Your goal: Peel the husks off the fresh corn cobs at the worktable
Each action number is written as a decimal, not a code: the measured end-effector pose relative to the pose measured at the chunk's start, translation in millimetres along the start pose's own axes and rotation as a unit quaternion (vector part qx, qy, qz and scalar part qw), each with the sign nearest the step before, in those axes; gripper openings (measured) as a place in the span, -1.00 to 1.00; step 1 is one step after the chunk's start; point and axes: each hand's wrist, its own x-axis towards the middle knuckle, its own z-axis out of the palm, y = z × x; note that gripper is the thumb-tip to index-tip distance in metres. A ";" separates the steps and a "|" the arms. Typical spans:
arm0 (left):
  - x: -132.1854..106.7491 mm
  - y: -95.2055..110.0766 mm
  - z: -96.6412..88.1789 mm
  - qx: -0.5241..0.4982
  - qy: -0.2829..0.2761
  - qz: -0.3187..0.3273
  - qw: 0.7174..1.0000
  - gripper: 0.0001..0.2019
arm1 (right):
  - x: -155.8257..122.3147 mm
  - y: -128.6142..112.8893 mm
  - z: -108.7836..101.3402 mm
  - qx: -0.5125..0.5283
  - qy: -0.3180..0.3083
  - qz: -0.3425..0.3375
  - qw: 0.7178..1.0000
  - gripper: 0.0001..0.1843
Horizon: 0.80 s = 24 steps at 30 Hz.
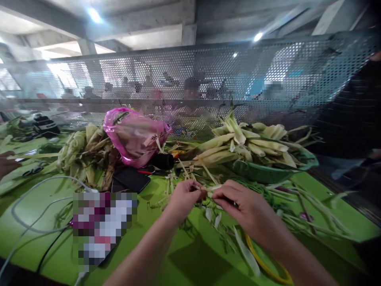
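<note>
Close together over the green table, my two hands pinch a thin, pale strip of corn husk (214,188). My left hand (186,198) is closed on its left end, thumb against the fingers. The fingers of my right hand (242,202) are closed on the other side of the strip. Below the hands hang or lie several small pale leaves and thin green stems; I cannot tell whether they join the strip. A long pale husk piece (247,254) lies near my right wrist, beside a yellow band (263,262).
At the back right, a green basket (268,172) holds heaped corn husks (256,139). A pink plastic bag (131,137) stands among husks, behind a black phone (133,179). White cables (41,180) loop at left. Another person's hand (6,163) shows at the left edge. A perforated metal screen (190,71) closes the back.
</note>
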 end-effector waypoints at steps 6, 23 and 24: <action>-2.5 3.1 -0.1 0.076 -0.053 0.003 0.996 -0.81 | -1.1 2.8 -6.8 -0.009 0.004 -0.006 1.000 -0.81; -7.7 5.1 4.4 -0.181 -0.047 -0.034 0.982 -0.67 | -2.6 4.6 22.1 0.041 0.129 0.046 0.990 -0.91; -7.3 5.2 4.2 -0.174 -0.050 -0.026 0.983 -0.67 | -2.9 4.3 21.7 0.040 0.128 0.045 0.990 -0.90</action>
